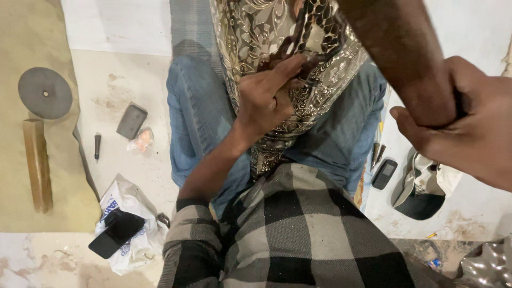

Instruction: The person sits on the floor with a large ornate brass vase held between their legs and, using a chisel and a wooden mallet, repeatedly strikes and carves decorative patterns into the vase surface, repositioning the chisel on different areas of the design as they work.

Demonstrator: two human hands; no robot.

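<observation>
A large engraved silver-coloured metal vessel (266,37) with floral patterns lies across my lap on my blue jeans (194,117). My left hand (264,101) presses against its lower side with the fingers curled and one finger stretched up along the metal. My right hand (464,125), close to the camera at the right, is closed around the end of a thick dark brown rod-like thing (400,48) that slants up toward the vessel's top. What that thing is I cannot tell.
On the floor at the left lie a grey round disc (45,93), a wooden block (37,165), a dark flat slab (132,121), a small black-handled tool (97,146) and a white plastic bag (133,250) with a black smartphone (116,233). At the right are a keypad phone (384,173) and a cap (421,194).
</observation>
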